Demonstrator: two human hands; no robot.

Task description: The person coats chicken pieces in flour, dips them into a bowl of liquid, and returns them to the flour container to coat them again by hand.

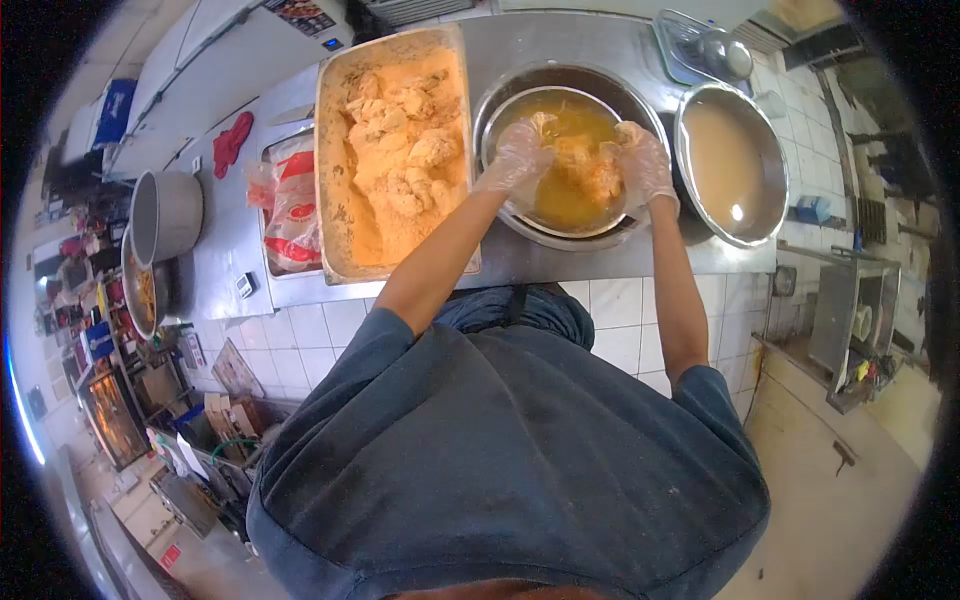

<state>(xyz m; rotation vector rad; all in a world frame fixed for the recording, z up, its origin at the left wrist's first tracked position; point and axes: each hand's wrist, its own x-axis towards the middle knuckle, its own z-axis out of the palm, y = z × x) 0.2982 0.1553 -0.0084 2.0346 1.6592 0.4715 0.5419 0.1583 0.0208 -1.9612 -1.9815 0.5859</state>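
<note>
A steel bowl (500, 208) holds yellowish liquid with chicken pieces (590, 172) in it. Clear plastic gloves cover both my hands. My left hand (520, 160) reaches over the bowl's left side, its fingers curled on chicken at the liquid; the fingertips are partly hidden. On the right side, my right hand (646, 165) is closed round a coated chicken piece. The bowl sits inside a wider dark basin (545, 73). Left of it, a large rectangular tray (393, 48) contains orange-tinted flour and several breaded chicken pieces (405, 150).
A big steel bowl of cloudy beige liquid (725, 150) stands to the right, with a clear container (680, 45) behind. Plastic bags with red print (295, 210), a small timer (244, 285), a red cloth (232, 143) and a grey pot (165, 217) are at left on the steel counter (225, 235).
</note>
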